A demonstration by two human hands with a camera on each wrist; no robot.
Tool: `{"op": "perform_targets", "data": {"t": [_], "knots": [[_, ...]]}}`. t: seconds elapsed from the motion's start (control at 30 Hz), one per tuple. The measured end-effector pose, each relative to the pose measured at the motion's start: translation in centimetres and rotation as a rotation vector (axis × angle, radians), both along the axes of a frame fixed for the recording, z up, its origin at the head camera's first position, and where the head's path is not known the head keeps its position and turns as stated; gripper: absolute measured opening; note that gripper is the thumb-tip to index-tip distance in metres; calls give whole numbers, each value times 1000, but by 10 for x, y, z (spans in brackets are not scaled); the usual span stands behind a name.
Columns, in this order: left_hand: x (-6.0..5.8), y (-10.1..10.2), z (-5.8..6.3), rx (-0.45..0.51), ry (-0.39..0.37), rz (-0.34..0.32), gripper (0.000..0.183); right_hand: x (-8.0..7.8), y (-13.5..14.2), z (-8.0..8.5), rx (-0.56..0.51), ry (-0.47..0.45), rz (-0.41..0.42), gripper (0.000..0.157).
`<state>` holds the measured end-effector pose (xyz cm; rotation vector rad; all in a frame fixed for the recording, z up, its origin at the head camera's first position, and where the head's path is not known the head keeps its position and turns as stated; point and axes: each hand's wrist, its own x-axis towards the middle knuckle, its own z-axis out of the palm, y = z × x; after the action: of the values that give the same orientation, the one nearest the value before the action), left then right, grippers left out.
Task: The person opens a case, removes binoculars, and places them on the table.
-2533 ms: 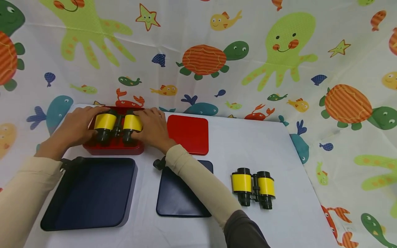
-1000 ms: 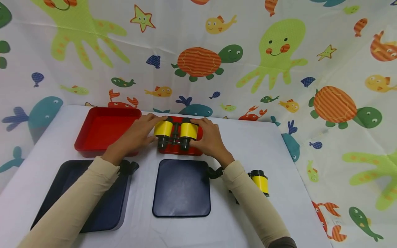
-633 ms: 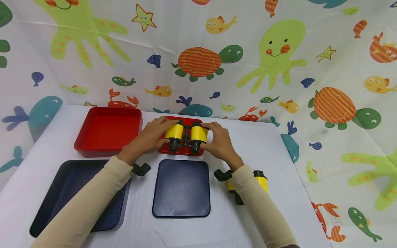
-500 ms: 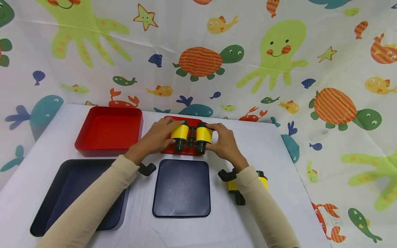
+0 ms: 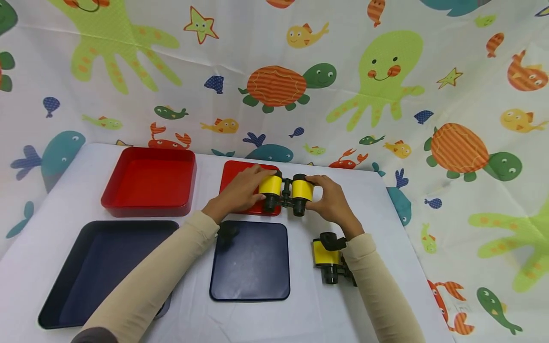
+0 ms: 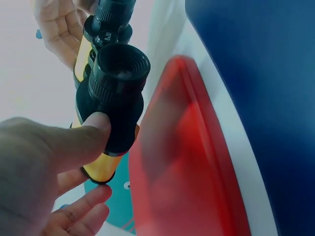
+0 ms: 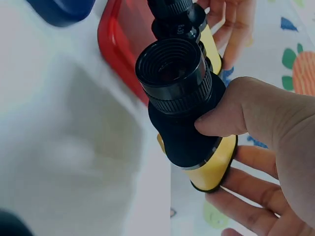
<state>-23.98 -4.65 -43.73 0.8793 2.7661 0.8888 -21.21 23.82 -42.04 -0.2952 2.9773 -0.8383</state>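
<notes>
Black-and-yellow binoculars [image 5: 286, 190] hang between my two hands, over the right part of the flat red lid [image 5: 233, 174]. My left hand [image 5: 240, 188] grips the left barrel, its thumb near the eyepiece end and its fingers at the far end. On the other barrel, my right hand [image 5: 332, 202] holds in the same way. Both wrist views show a gap between the binoculars [image 6: 115, 98] and the red surface below. A second pair of binoculars [image 5: 326, 255] lies on the table at the right, partly hidden by my right wrist and sleeve.
An open red tray [image 5: 147, 209] stands at the back left. In front of it is a larger dark blue tray [image 5: 107, 271], partly covered by my left sleeve. A flat dark blue lid [image 5: 250, 267] lies at centre front. A printed sea-animal cloth [image 5: 274, 43] hangs behind the white table.
Both hands have lifted the binoculars out of the red tray and carried them rightward, across the red lid toward its right edge. Trays, lids and the second binoculars have stayed put.
</notes>
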Motion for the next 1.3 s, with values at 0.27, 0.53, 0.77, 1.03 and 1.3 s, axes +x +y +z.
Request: {"op": "perform_targets", "data": {"t": [0.27,0.53,0.77,1.03,1.3], "knots": [[-9,17,-7,23,-11,-23,78,-1,15,-1,7,-42,-40,74],[-13,35,-7,23,-6,-38,77,-3,33,0,13,-65,-60,74],[-16,49,-10,26,3,-35,77,-6,47,1,19,-94,-74,74],[-17,64,-13,23,-12,-22,77,-8,58,-2,26,-147,-98,74],[-16,73,-16,18,-28,-16,76,-9,65,-4,36,-183,-109,73]]}}
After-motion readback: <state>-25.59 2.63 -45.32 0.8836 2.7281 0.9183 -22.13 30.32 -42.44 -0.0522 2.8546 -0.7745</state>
